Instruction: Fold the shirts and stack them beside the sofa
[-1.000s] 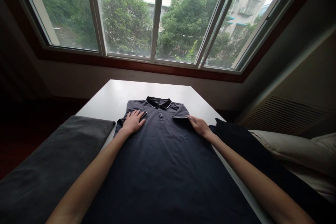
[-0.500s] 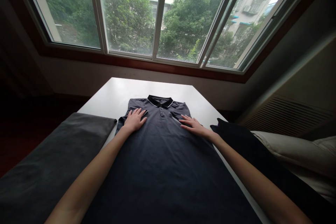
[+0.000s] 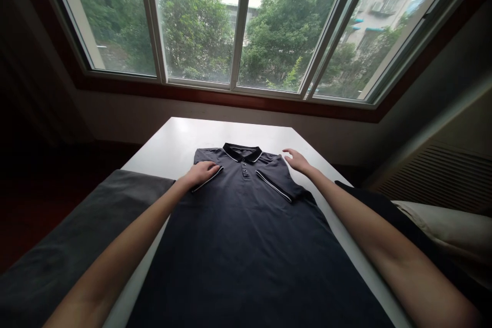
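A dark grey polo shirt (image 3: 246,236) lies front up, its black collar (image 3: 242,152) with white edging toward the window. Both short sleeves are folded inward over the chest, and their white-striped cuffs show. My left hand (image 3: 203,171) rests on the sleeve at the left, palm down, fingers stretched over the cloth and partly hidden from view. Just off the shirt's right shoulder, my right hand (image 3: 296,160) is over the white table with its fingers apart, holding nothing. The right sleeve (image 3: 277,179) lies uncovered beside it.
The white table (image 3: 165,138) carries the shirt. Grey cloth (image 3: 115,215) drapes over its left side; black cloth (image 3: 369,205) lies along the right. A pale cushion-like item (image 3: 449,218) is farther right. A window (image 3: 234,25) stands behind the table.
My right hand has lifted off the right sleeve and moved out past the shoulder. My left hand has stayed on the left sleeve, its fingers turned more to the right. The view has shifted slightly.
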### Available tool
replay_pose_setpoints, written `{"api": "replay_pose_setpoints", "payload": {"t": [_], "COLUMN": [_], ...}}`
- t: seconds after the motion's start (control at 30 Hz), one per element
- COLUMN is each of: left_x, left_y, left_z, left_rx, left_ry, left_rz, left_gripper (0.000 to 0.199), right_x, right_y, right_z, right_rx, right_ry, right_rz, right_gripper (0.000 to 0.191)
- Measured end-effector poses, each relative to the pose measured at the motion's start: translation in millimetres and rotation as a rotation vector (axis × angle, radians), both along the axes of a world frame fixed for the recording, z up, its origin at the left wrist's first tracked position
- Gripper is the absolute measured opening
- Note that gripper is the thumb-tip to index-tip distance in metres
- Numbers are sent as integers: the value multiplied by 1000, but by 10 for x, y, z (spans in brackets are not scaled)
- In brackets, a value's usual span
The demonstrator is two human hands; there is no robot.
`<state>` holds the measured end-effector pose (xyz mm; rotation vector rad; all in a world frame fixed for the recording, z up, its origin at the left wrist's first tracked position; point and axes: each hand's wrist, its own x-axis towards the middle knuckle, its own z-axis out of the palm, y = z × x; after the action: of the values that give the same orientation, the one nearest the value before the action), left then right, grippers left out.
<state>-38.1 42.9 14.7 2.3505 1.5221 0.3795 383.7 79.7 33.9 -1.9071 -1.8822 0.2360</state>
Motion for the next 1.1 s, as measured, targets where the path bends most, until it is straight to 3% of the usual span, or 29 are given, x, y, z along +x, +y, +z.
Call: {"api": "replay_pose_setpoints", "payload": {"t": [0.13, 0.23, 0.43, 0.7, 0.87, 1.1], "left_x": [-214, -366, -454, -421, -486, -470], "left_y": [440, 728, 1095, 1360, 1445, 1327], "left_z": [215, 288, 186, -127, -162, -154], "left_rx": [37, 48, 38, 24, 7, 40], "left_ry": [53, 138, 192, 160, 168, 167], "left_rz": [143, 215, 291, 405, 445, 492], "left_gripper": [38, 34, 33, 25, 20, 20], "right_x": [88, 143, 239, 247, 356, 345], "right_y": [292, 439, 582, 755, 814, 692], "right_z": [-23, -47, -78, -118, -70, -63], "right_rx": [-77, -146, -236, -293, -286, -267], "right_ry": [15, 23, 31, -68, -216, -354], "right_rz": [-24, -11, 33, 97, 13, -117], "right_gripper": [35, 33, 33, 9, 4, 9]}}
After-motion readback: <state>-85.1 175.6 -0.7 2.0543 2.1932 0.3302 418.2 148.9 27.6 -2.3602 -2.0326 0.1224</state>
